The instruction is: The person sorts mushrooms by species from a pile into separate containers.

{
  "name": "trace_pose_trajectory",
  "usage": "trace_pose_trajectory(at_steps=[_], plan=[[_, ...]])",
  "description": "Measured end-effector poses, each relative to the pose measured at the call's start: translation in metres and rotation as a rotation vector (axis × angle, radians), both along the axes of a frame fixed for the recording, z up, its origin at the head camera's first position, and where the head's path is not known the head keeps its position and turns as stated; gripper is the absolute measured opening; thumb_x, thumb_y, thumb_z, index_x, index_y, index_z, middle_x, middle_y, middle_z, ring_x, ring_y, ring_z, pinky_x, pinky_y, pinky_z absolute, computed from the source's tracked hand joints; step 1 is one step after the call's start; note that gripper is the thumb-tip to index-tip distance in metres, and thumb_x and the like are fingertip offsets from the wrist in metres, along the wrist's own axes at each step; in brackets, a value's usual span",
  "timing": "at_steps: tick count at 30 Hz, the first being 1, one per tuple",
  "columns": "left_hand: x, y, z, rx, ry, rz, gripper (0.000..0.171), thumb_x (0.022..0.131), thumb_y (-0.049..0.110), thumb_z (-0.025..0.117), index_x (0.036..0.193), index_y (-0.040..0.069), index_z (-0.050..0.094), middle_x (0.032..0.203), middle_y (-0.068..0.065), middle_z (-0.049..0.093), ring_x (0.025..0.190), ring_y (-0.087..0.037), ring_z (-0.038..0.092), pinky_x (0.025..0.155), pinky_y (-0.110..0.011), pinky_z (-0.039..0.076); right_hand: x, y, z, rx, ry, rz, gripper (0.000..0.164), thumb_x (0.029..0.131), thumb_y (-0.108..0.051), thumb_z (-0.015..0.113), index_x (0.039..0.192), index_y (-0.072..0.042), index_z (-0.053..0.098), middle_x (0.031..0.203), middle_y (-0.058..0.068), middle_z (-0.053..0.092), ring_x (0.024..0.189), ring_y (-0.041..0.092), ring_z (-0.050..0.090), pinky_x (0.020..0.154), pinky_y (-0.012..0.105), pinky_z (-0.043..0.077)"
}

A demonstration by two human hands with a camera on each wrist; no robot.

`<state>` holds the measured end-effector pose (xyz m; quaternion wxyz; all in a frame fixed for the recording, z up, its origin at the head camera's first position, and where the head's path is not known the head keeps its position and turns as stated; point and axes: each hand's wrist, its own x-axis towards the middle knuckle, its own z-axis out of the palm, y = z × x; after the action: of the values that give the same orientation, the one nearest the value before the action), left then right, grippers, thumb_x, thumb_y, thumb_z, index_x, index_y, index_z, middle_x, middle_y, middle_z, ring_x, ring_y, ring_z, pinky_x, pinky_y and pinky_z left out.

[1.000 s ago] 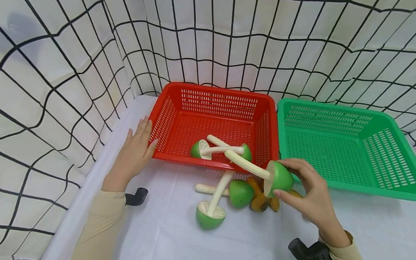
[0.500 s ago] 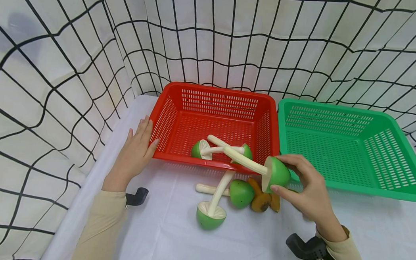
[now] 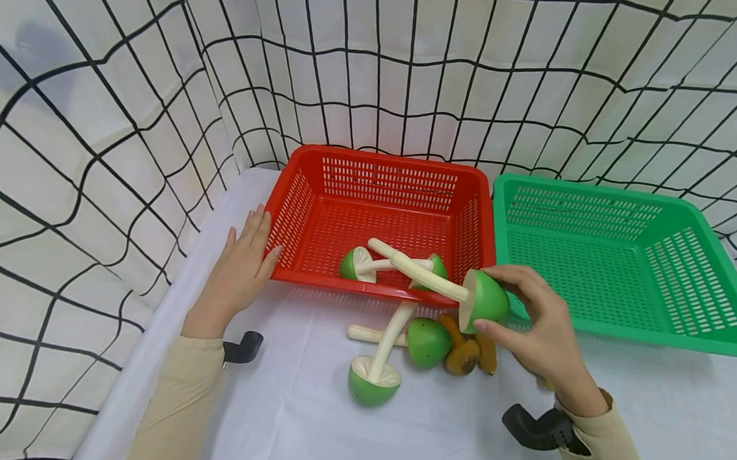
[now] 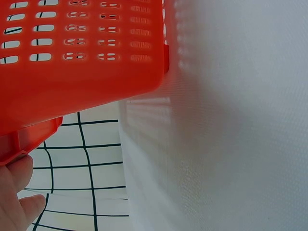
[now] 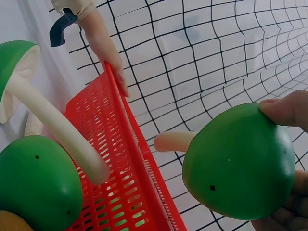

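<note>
Right hand [image 3: 544, 331] pinches one smooth, dome-capped green mushroom [image 3: 489, 301], thumb and fingers cap-wide, pale rod stem slanting over the front of one slotted red plastic basket [image 3: 305, 278]; two like mushrooms [image 3: 348, 265] inside. Left hand [image 3: 236, 272], fingers straight, unclosed, touches that basket's left rim. Two more mushrooms [image 3: 373, 392] on white cloth [image 3: 293, 422] beside rounded brown pieces [image 3: 462, 359], number unclear; one green basket [image 3: 599, 188] right.

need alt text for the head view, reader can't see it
A right hand holds a green-capped mushroom by the cap, its stem reaching over a red basket whose left side the left hand touches. Two similar mushrooms lie inside; two more and brown items are on white cloth in front. A green basket stands to the right.
</note>
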<state>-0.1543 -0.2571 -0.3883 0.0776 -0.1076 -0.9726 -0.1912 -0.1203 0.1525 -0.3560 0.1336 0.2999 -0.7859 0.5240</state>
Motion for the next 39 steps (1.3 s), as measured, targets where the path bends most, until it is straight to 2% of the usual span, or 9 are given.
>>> trace_pose_trajectory(at_steps=[17,29,39], plan=[[0.000,0.000,-0.001,-0.003,-0.006,0.005,0.062,0.100,0.025,0.039,0.147,-0.008,0.014,0.155,-0.022,0.010,0.142,-0.035,0.010,0.110,-0.059,0.007,-0.011,-0.007,0.000,0.017,-0.052,-0.015,0.062,0.063,0.013,0.079,0.121,-0.001,0.059,0.114,0.009,0.058,0.104,0.012,0.054,0.092,0.018,0.043],[0.000,0.000,-0.001,0.000,-0.005,0.007,0.062,0.101,0.026,0.038,0.147,-0.008,0.014,0.155,-0.022,0.010,0.142,-0.035,0.010,0.110,-0.059,0.007,-0.020,-0.012,-0.001,0.035,-0.083,-0.039,0.057,0.067,0.010,0.079,0.119,-0.001,0.059,0.115,0.007,0.058,0.105,0.011,0.053,0.093,0.018,0.042],[0.000,0.000,-0.001,0.005,-0.010,0.007,0.062,0.101,0.026,0.038,0.147,-0.008,0.014,0.155,-0.021,0.010,0.142,-0.035,0.009,0.110,-0.059,0.007,-0.029,-0.018,-0.003,0.054,-0.147,-0.064,0.053,0.072,0.004,0.078,0.121,-0.002,0.059,0.118,0.004,0.057,0.106,0.012,0.051,0.091,0.019,0.044]])
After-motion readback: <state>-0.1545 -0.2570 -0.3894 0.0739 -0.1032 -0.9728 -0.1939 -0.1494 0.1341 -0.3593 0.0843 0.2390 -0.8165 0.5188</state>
